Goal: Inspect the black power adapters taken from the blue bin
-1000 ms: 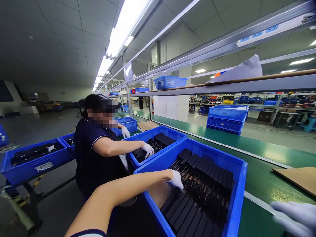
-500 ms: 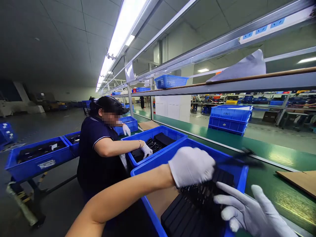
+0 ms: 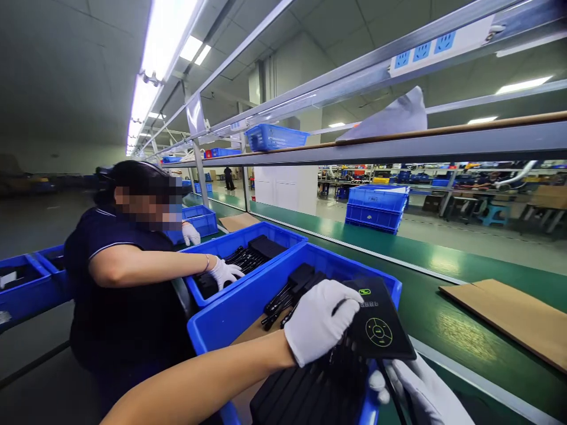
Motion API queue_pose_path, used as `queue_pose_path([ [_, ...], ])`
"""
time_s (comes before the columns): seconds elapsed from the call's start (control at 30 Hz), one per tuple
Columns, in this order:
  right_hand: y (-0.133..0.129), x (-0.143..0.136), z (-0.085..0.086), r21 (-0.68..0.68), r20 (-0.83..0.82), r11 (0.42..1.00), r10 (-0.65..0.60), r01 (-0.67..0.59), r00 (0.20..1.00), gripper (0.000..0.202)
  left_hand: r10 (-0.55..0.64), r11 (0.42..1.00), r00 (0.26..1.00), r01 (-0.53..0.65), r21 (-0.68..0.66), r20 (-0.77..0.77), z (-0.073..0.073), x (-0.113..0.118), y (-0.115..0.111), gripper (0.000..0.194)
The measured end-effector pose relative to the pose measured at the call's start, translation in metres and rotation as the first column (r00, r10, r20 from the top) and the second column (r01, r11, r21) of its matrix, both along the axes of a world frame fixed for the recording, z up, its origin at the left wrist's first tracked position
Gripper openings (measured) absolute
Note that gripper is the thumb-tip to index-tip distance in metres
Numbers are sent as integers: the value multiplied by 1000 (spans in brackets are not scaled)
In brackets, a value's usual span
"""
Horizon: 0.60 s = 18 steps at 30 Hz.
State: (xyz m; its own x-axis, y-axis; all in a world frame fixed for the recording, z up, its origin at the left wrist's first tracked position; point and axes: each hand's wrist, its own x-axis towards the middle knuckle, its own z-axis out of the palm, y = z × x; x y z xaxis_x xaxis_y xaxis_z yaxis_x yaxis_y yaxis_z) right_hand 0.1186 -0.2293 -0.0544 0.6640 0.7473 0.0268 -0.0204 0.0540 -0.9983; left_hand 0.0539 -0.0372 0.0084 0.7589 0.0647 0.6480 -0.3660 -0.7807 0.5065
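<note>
My left hand, in a white glove, pinches the near-left part of a flat black control panel between thumb and fingers. The panel's face carries a round button pattern and a small sign in green lines. Dark cables hang from its lower edge. Just beneath the panel, my right hand, also gloved, has its fingers curled about these cables; part of the grip is hidden. Below both hands is a blue bin holding black flat units in rows and thin black leads.
To the left, a co-worker in white gloves reaches into a second blue bin. Cardboard lies on the green bench at right. Stacked blue crates stand behind, and a shelf rail crosses above.
A blurred dark item by my left hand now shows as the panel, face up. My right hand, earlier spread open, has come under it and curled its fingers. The view has turned right.
</note>
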Motion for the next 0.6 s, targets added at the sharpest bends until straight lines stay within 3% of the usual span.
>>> queue_pose_path([
  [0.1,-3,3,-7,-103,144,986,-115,130,983,44,1,989,991,-21,-146,-134,-3,0,-1,22],
  [0.17,-6,6,-16,-175,394,944,-192,279,899,47,-98,973,959,37,-226,-265,-6,-1,-4,30],
  [0.23,-10,8,-23,-142,723,901,-188,409,665,48,-280,917,893,142,-372,-352,-9,-3,-8,44],
  [0.33,-14,8,-29,-61,986,918,-4,391,165,59,-506,760,812,258,-597,-293,-13,-3,-13,52],
  [0.37,-14,6,-29,-48,998,924,27,379,61,63,-537,708,804,267,-654,-254,-14,-2,-14,51],
  [0.4,-14,4,-28,-28,1000,926,25,377,11,66,-560,658,799,270,-703,-217,-14,-1,-14,50],
  [0.43,-13,2,-28,8,1000,923,-8,386,-1,67,-581,609,792,273,-745,-185,-14,0,-14,50],
  [0.5,-12,-1,-25,97,989,891,-138,443,61,65,-605,552,784,287,-783,-139,-12,2,-11,49],
  [0.53,-13,-1,-24,114,970,870,-201,479,134,64,-610,544,783,300,-784,-123,-11,2,-10,48],
  [0.6,-15,-1,-22,54,889,859,-274,510,367,68,-608,559,786,323,-764,-112,-8,3,-7,46],
])
